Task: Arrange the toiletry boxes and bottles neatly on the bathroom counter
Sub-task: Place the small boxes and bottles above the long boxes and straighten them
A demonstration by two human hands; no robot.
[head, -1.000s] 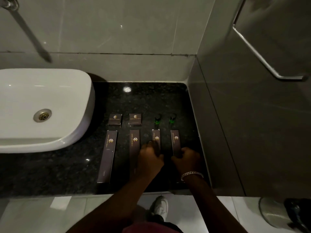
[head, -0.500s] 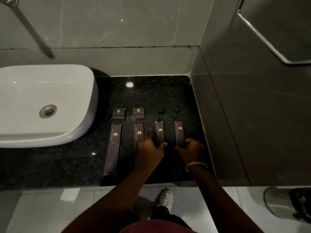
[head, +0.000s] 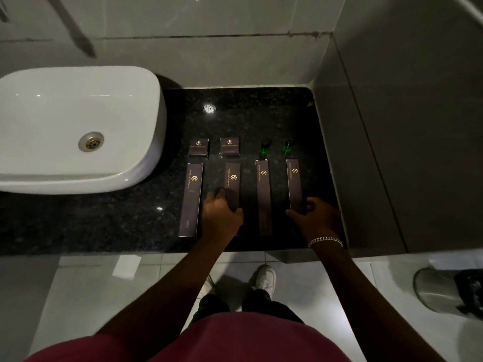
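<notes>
Second long box point(head: 233, 182): near end hidden under left hand point(head: 222, 218). 
Fourth long box point(head: 295, 184): near end covered by right hand point(head: 317, 218). 
Box lettering: too small to read. 
Basin point(head: 146, 142): cut off at left edge. 
Bin point(head: 431, 291): cut off at right edge.

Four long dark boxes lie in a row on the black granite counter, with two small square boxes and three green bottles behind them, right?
Not quite: the head view shows two green bottles, not three. The four long dark boxes and two small square boxes are as stated.
</notes>
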